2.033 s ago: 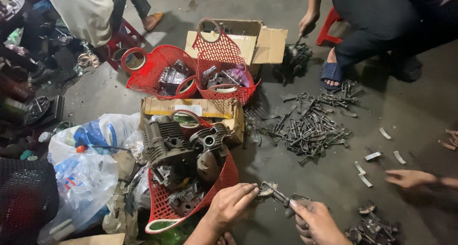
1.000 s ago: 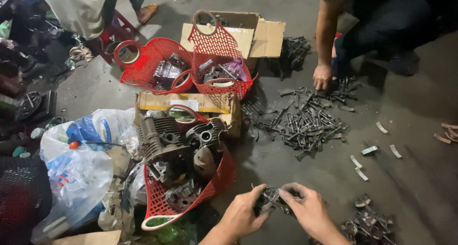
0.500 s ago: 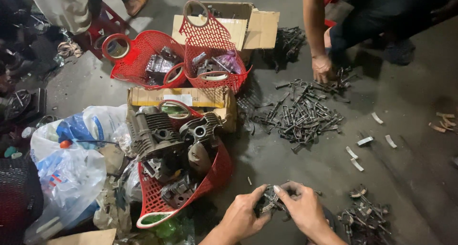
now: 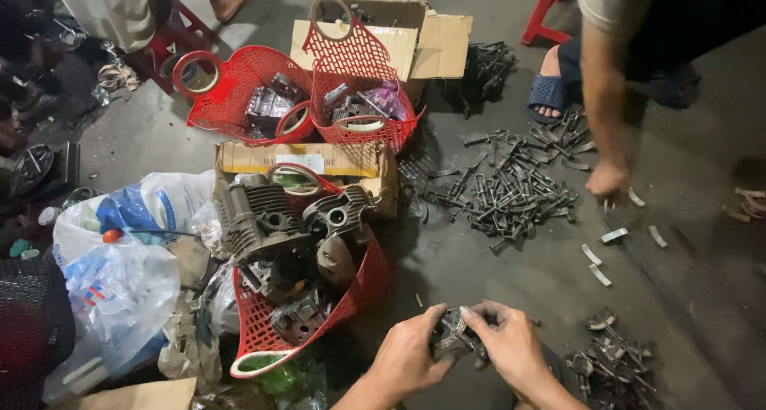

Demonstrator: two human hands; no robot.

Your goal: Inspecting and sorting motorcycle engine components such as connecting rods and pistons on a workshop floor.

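holding a small dark metal part (image 4: 453,336) low in the view, just above the concrete floor (image 4: 479,266). left hand (image 4: 408,360) gripping the part from the left, thumb and fingers curled shut around it. right hand (image 4: 511,348) closing on the same part from the right, fingertips (image 4: 471,318) pressing over its top. touching each other around the part, both hands.

lying just right of the right hand, a small heap of dark metal bits (image 4: 610,362). sitting just left of the left hand, a red basket (image 4: 363,286) tilting over and holding engine cylinders (image 4: 259,218) with fins. lying further left, clear and blue plastic bags (image 4: 120,274). standing behind the basket, a flat cardboard box (image 4: 303,159), and behind that two more red baskets (image 4: 239,83) filled with parts and rolls of tape. sitting at the top, an open cardboard carton (image 4: 439,43).

spreading across the floor mid-right, well apart from the hands, a big pile of bolts and rods (image 4: 511,191). reaching down to its right edge, another person's hand (image 4: 608,183), with a blue sandal (image 4: 549,91) showing behind. lying scattered near that hand, a few pale curved strips (image 4: 614,235).
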